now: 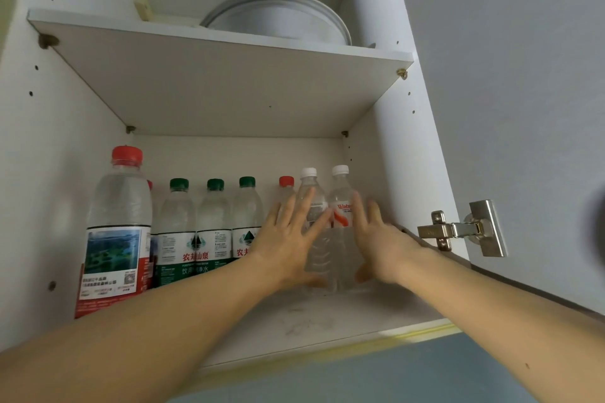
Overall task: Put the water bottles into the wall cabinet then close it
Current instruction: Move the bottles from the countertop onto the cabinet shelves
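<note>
The white wall cabinet [229, 88] stands open and its lower shelf [294, 324] holds several water bottles. At the right of the row are two clear white-capped bottles [330, 252], side by side. My left hand [288, 242] lies with straight, spread fingers against the left one. Straight fingers of my right hand [376, 242] are at the right one's side. A small red-capped bottle [285, 185] stands behind them. Three green-capped bottles [212, 222] fill the middle, and a large red-capped bottle [116, 232] stands at the left.
The cabinet door [507, 91] is swung open to the right on its metal hinge [458, 231]. White plates [278, 18] rest on the upper shelf. Bare shelf shows in front of the bottles.
</note>
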